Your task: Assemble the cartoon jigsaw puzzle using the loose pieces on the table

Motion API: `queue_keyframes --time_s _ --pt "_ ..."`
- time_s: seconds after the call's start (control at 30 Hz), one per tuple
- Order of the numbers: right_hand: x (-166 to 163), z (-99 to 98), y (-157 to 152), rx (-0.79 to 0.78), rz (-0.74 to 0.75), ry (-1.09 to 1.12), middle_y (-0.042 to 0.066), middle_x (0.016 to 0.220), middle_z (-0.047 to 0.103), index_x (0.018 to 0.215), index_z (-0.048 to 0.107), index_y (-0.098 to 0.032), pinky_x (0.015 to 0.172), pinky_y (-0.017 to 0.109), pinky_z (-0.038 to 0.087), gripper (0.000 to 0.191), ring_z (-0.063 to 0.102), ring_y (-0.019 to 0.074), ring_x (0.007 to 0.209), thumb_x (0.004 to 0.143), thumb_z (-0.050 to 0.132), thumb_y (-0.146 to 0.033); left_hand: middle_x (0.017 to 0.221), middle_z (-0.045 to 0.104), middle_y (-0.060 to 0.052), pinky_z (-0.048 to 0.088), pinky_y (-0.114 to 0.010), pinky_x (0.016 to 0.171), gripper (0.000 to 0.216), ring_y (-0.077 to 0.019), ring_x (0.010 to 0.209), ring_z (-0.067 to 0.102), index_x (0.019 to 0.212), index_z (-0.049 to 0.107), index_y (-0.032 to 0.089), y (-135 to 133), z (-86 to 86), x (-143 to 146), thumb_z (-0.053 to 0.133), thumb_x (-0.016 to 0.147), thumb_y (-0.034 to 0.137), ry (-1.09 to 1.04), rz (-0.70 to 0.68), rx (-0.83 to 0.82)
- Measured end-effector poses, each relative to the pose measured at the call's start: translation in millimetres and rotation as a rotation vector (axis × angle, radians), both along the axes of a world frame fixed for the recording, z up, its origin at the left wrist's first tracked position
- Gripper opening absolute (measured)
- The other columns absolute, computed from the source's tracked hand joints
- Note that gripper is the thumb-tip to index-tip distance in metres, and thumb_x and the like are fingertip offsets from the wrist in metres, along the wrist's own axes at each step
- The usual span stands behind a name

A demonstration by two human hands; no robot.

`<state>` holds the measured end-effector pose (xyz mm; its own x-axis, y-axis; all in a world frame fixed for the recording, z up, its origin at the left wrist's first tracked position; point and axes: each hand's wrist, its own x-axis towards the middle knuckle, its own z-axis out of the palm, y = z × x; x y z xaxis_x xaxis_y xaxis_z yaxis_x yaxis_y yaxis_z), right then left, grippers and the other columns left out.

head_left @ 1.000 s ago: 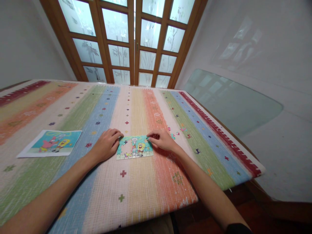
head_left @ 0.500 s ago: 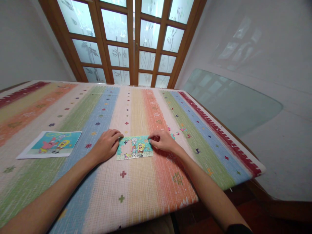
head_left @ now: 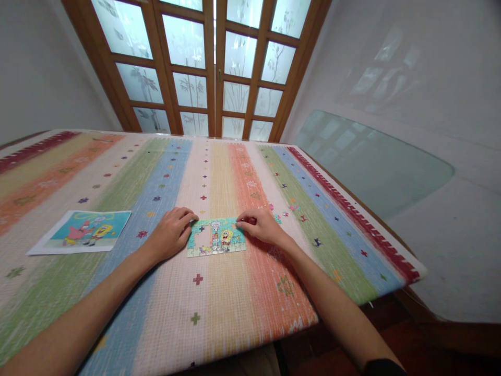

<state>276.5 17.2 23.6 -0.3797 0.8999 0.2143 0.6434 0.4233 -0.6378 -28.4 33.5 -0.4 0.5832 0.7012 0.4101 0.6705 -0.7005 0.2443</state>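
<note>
A small, partly assembled jigsaw puzzle (head_left: pixel 226 237) with cartoon figures lies in front of me. Tablecloth shows through a gap in its left half and a small opening near its upper right. My left hand (head_left: pixel 174 230) rests at the puzzle's upper left edge, fingers bent and tips on the border, holding it. At the upper right corner, my right hand (head_left: pixel 258 225) has thumb and forefinger pinched against the puzzle. Whatever may be between those fingertips is too small to make out.
A printed picture sheet (head_left: pixel 84 232) with matching cartoon figures lies to the left. Several loose puzzle pieces (head_left: pixel 293 208) are scattered beyond my right hand. Beneath everything is a striped tablecloth (head_left: pixel 219 303). Glazed wooden doors (head_left: pixel 214 73) stand past the table's far edge.
My right hand has shifted slightly left and its fingertips reach further over the puzzle's upper right corner. The left hand and the puzzle look unmoved.
</note>
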Motion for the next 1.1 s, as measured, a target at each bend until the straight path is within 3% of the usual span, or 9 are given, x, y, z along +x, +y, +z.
queue_keyframes --time_s 0.27,0.47,0.73,0.9,1.1 --pt "1.8 -2.4 2.5 -0.048 -0.007 0.021 0.005 0.091 0.08 0.087 0.082 -0.023 0.077 0.033 0.051 0.023 0.07 0.0189 0.08 0.082 0.064 -0.008 0.106 0.064 -0.012 0.047 -0.046 0.086 0.026 -0.0292 0.1 0.059 0.105 0.062 0.018 0.3 -1.5 -0.3 0.037 0.096 0.018 0.011 -0.011 0.028" --pt "2.6 -4.9 1.8 -0.049 0.038 0.035 0.007 0.093 0.08 0.089 0.082 -0.021 0.077 0.033 0.05 0.017 0.072 0.02 0.081 0.089 0.066 -0.017 0.106 0.064 -0.011 0.046 -0.045 0.086 0.025 -0.0286 0.101 0.059 0.105 0.061 0.018 0.6 -1.8 0.4 0.038 0.096 0.018 0.015 -0.004 0.019" --pt "0.1 -5.4 0.2 -0.086 -0.003 -0.019 0.007 0.087 0.08 0.091 0.083 -0.02 0.072 0.03 0.047 0.015 0.067 0.0168 0.071 0.087 0.069 -0.017 0.106 0.063 -0.011 0.046 -0.044 0.086 0.025 -0.0285 0.1 0.058 0.105 0.061 0.017 0.0 -1.7 -0.5 0.037 0.096 0.018 0.015 -0.01 0.027" --pt "0.7 -2.4 -0.2 -0.036 -0.025 -0.08 0.006 0.085 0.076 0.091 0.084 -0.02 0.071 0.03 0.046 0.022 0.063 0.0167 0.072 0.083 0.067 -0.008 0.105 0.063 -0.011 0.046 -0.044 0.085 0.026 -0.0286 0.1 0.058 0.105 0.061 0.017 -0.1 -1.7 -0.5 0.037 0.095 0.017 0.009 -0.016 0.04" --pt "2.3 -2.3 -0.1 0.039 -0.02 -0.056 0.006 0.09 0.069 0.085 0.082 -0.019 0.072 0.03 0.044 0.014 0.06 0.0152 0.076 0.083 0.073 -0.009 0.105 0.063 -0.011 0.046 -0.045 0.084 0.025 -0.0295 0.099 0.058 0.105 0.061 0.017 0.3 -1.9 -0.5 0.038 0.096 0.018 0.002 -0.025 0.051"
